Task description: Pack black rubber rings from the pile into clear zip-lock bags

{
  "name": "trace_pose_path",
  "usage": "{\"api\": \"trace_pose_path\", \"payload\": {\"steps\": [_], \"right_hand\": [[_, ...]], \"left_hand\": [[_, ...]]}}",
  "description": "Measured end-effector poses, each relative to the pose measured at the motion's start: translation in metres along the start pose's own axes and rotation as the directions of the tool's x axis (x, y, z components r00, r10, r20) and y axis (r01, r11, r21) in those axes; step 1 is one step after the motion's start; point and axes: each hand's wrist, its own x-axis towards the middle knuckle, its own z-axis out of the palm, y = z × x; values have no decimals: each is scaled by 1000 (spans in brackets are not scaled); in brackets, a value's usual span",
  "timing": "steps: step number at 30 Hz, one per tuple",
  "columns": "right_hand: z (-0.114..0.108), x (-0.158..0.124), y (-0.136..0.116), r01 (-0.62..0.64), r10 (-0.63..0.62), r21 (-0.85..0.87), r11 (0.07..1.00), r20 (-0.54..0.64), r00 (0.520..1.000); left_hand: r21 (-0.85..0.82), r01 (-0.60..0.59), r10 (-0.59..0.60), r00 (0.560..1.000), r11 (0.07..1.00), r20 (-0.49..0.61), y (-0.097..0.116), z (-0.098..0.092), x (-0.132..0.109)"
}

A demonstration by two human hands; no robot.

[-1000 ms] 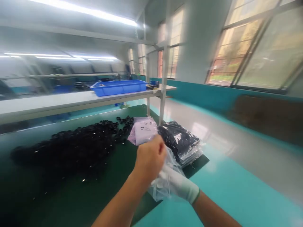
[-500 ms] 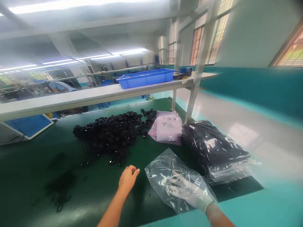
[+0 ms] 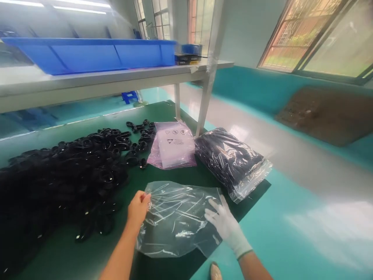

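A clear plastic bag (image 3: 177,217) lies spread over the dark green tabletop between my hands. My left hand (image 3: 138,208), bare, pinches its left edge with thumb and fingers. Wearing a white glove, my right hand (image 3: 225,223) has its fingers spread at the bag's right side; whether they are inside its mouth or on top, I cannot tell. Behind the bag rests a pink plastic bag (image 3: 177,146) with a white printed sheet showing. To its right sits a filled clear bag (image 3: 230,155) packed with black items. A large heap of black coiled cables (image 3: 87,167) covers the table's left.
A shelf (image 3: 116,79) spans the back of the table, carrying a blue plastic bin (image 3: 110,54) and a small black box (image 3: 186,59). Its upright post (image 3: 206,93) stands behind the filled bag. The green table's right edge borders the turquoise floor (image 3: 276,233).
My left hand has reached the clear bag and taken its left edge. The bag is now spread wider, with my right hand at its right side. The view has turned right and come closer.
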Motion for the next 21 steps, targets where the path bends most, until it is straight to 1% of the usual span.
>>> {"api": "trace_pose_path", "payload": {"steps": [1, 3, 5, 6, 7, 8, 10, 11, 12, 14, 15, 16, 17, 19, 20, 21], "right_hand": [[-6, 0, -4, 24, -20, 55, 998, -66, 998], [-11, -4, -11, 13, 5, 117, 993, -155, 988], [-9, -12, -15, -56, 76, 125, 991, -167, 983], [-5, -17, -15, -91, 104, 92, 992, -155, 982], [-1, -22, -13, -125, 126, 18, 992, -133, 983], [3, -27, -11, -159, 149, -91, 983, -106, 983], [10, -34, -4, -216, 200, -296, 930, -85, 976], [12, -36, -2, -238, 219, -338, 911, -94, 971], [14, -37, -1, -255, 231, -332, 908, -111, 967], [16, -36, -3, -280, 248, -240, 930, -155, 956], [16, -35, -5, -289, 257, -204, 935, -173, 951], [17, -36, -7, -302, 269, -192, 934, -183, 946], [18, -36, -9, -315, 281, -200, 928, -181, 942], [20, -39, -12, -331, 305, -235, 914, -140, 942], [20, -41, -12, -335, 318, -249, 909, -108, 942], [20, -42, -11, -338, 330, -256, 906, -76, 941]], "left_hand": [[-78, 25, -24, 1000, 997, 5, -4, -8, 2], [-237, 103, -84, 992, 966, 91, -4, -18, 10], [-325, 199, -134, 968, 924, 214, 4, -20, 22], [-352, 243, -155, 953, 904, 261, 9, -20, 27], [-372, 273, -166, 941, 887, 295, 13, -20, 32], [-386, 291, -169, 933, 876, 318, 14, -23, 36], [-412, 319, -164, 915, 853, 369, 7, -33, 34], [-420, 352, -163, 892, 836, 422, 0, -41, 29], [-417, 394, -162, 856, 819, 491, -8, -51, 21], [-390, 461, -133, 764, 797, 631, -25, -68, 1], [-384, 465, -102, 732, 798, 674, -32, -73, -10], [-393, 449, -70, 726, 803, 684, -36, -76, -18], [-414, 422, -57, 752, 806, 656, -38, -77, -24], [-458, 386, -98, 838, 801, 536, -36, -71, -27], [-470, 386, -140, 868, 794, 476, -34, -66, -24], [-475, 390, -177, 884, 789, 432, -31, -61, -20]]}}
